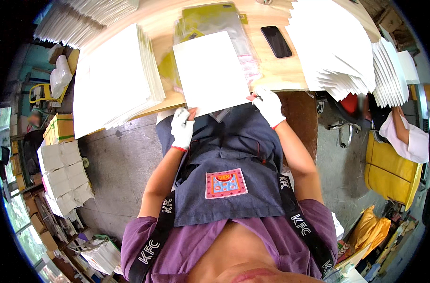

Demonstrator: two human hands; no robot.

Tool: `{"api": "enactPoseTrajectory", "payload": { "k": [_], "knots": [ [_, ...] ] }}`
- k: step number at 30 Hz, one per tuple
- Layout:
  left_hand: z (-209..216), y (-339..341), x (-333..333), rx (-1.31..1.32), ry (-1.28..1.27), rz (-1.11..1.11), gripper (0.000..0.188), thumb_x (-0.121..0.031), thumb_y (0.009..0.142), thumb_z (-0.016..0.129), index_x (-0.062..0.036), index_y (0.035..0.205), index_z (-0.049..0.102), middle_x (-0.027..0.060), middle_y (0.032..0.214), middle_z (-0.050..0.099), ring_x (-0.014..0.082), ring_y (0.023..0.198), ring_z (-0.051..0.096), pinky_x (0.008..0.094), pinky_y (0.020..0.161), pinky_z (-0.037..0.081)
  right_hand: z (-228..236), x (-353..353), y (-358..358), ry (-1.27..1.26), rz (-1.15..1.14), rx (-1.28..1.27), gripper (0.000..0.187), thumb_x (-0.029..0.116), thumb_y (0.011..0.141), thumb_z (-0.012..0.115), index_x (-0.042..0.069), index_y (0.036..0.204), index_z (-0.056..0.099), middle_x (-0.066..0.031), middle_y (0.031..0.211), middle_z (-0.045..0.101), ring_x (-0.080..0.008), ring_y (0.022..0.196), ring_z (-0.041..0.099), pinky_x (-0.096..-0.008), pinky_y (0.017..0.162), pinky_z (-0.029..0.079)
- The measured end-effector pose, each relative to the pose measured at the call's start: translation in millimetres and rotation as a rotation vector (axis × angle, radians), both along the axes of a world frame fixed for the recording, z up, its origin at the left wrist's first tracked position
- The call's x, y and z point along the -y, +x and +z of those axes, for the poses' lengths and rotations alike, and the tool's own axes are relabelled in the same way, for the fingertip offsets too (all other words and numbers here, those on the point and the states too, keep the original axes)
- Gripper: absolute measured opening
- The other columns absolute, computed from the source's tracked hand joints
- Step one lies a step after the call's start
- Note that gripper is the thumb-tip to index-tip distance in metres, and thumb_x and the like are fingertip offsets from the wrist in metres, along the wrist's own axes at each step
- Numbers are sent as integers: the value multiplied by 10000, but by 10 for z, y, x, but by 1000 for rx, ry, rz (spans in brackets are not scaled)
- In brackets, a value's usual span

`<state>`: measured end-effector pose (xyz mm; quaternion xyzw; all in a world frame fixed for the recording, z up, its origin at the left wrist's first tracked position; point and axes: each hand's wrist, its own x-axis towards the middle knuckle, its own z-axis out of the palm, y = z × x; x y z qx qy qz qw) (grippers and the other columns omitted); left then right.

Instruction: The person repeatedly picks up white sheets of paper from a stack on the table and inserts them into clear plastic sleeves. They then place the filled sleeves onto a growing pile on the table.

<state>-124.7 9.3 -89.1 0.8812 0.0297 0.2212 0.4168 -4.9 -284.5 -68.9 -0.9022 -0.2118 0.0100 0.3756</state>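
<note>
A blank white sheet of paper or card lies partly over the table's near edge. My left hand, in a white glove with bare fingertips, pinches its near left corner. At the near right corner, my right hand, gloved the same way, grips the edge between thumb and fingers. Beneath the sheet are clear plastic bags with yellow-green print, partly covered by it. Whether the sheet is a single layer or several cannot be told.
A tall white paper stack stands left of the sheet, another to the right. A black phone lies on the wooden table. More paper sits far left. Another person's arm shows at right, near a yellow chair.
</note>
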Motion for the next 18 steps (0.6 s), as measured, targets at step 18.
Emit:
{"api": "enactPoseTrajectory", "payload": {
  "k": [18],
  "knots": [
    [1740, -100, -549, 16, -351, 212, 245, -94, 855, 637, 10, 1076, 620, 42, 858, 625, 86, 741, 557, 218, 637, 462, 598, -866, -44, 652, 108, -952, 230, 286, 951, 508, 74, 960, 597, 41, 623, 563, -31, 429, 417, -185, 377, 295]
  ]
}}
